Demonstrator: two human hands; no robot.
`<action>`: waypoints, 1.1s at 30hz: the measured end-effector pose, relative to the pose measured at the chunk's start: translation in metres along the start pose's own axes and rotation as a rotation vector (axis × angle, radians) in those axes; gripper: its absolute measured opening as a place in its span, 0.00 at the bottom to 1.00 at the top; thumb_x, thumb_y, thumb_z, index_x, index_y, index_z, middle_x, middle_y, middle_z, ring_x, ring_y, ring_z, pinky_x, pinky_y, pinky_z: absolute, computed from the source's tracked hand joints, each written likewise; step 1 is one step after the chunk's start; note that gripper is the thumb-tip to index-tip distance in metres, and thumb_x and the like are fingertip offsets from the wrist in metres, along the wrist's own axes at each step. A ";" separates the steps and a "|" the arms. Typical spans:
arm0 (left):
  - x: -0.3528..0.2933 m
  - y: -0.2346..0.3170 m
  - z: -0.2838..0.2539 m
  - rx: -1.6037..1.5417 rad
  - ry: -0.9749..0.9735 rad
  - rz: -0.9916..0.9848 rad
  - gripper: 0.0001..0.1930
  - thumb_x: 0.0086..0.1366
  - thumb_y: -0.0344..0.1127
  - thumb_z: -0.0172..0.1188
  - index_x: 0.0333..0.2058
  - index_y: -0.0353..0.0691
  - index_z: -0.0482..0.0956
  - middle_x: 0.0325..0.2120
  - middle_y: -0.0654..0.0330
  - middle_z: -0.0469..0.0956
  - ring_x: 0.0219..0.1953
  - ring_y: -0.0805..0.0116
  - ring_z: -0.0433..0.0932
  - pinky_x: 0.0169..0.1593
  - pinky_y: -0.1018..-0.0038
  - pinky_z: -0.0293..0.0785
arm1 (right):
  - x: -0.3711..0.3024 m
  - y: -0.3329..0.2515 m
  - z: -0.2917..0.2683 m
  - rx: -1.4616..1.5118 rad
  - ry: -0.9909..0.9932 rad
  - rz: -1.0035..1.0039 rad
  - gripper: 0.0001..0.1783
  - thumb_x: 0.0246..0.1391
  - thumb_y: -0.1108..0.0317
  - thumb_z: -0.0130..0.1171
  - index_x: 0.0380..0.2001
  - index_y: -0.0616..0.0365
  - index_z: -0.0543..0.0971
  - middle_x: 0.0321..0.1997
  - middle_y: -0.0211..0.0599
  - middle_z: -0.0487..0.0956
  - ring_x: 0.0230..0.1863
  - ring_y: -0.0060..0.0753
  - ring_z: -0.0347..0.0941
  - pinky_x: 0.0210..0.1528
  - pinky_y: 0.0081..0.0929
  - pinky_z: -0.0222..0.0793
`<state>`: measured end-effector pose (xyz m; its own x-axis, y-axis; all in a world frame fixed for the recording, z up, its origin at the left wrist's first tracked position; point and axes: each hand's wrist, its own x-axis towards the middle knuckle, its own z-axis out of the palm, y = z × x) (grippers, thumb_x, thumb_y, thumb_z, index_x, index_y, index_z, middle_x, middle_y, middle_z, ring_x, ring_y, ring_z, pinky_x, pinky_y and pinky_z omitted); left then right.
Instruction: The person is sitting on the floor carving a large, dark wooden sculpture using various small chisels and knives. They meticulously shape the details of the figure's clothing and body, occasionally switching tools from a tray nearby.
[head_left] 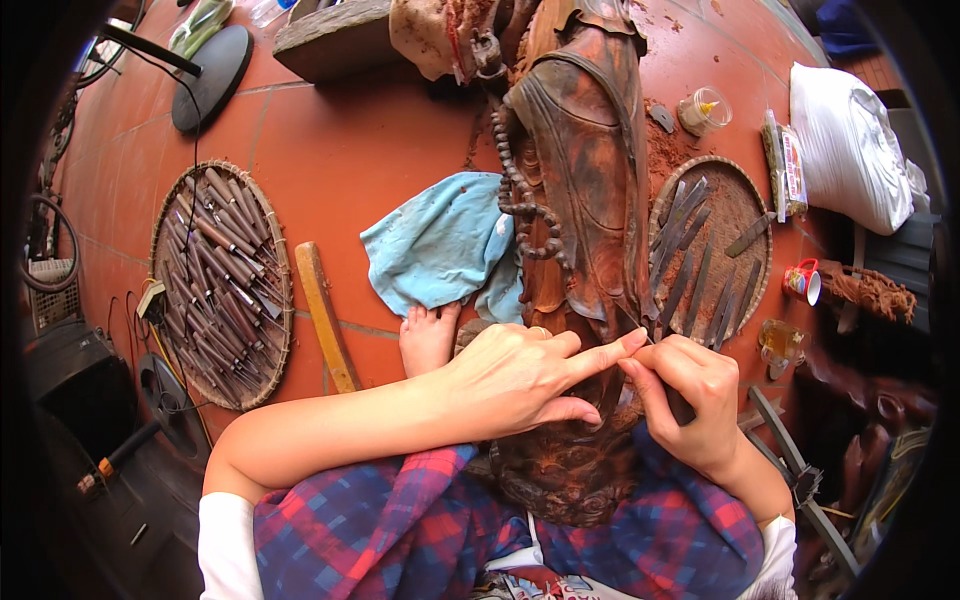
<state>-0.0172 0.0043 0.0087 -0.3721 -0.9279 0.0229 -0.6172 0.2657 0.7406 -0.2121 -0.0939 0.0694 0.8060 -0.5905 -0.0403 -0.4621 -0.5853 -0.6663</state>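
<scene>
A reddish-brown carved wooden statue (590, 170) with draped folds and a beaded strand lies lengthwise between my legs. Over its lower part, my right hand (690, 395) pinches a thin dark tool (680, 404), its slim tip angled up and left beside the wood. Its exact kind is hidden by my fingers. My left hand (530, 375) rests across the statue with the index finger stretched out to the tool's tip. The left thumb is apart, the other fingers are partly bent, and nothing shows in that hand.
Many wooden-handled chisels (225, 290) fill a round basket at left. Flat files (690, 240) lie in another basket at right. A wooden bar (325, 320) and blue cloth (440, 240) lie near my bare foot (430, 335). A red mug (802, 281) and white sack (850, 150) stand right.
</scene>
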 end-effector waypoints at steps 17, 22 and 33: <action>-0.016 0.004 -0.008 -0.028 -0.094 0.086 0.42 0.61 0.55 0.61 0.71 0.56 0.54 0.26 0.56 0.72 0.23 0.61 0.77 0.26 0.67 0.74 | -0.014 0.005 -0.035 0.613 0.007 0.259 0.15 0.57 0.70 0.60 0.44 0.70 0.78 0.24 0.34 0.80 0.23 0.27 0.76 0.26 0.23 0.71; -0.005 0.017 0.003 0.185 0.205 0.251 0.27 0.61 0.47 0.63 0.55 0.37 0.77 0.22 0.63 0.70 0.22 0.71 0.73 0.28 0.74 0.71 | -0.021 0.074 -0.034 0.969 0.236 0.454 0.43 0.70 0.39 0.30 0.52 0.76 0.74 0.38 0.47 0.80 0.29 0.33 0.77 0.33 0.27 0.75; 0.044 0.052 0.046 -0.132 0.212 0.467 0.25 0.61 0.39 0.56 0.58 0.42 0.71 0.64 0.46 0.62 0.71 0.45 0.53 0.65 0.35 0.54 | 0.015 0.097 -0.003 0.911 0.042 0.296 0.11 0.48 0.79 0.68 0.37 0.65 0.82 0.37 0.43 0.83 0.51 0.40 0.78 0.56 0.35 0.71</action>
<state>-0.0975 -0.0106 0.0168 -0.4297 -0.7550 0.4953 -0.3216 0.6405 0.6973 -0.2456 -0.1609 0.0064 0.6807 -0.6750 -0.2847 -0.1655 0.2369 -0.9573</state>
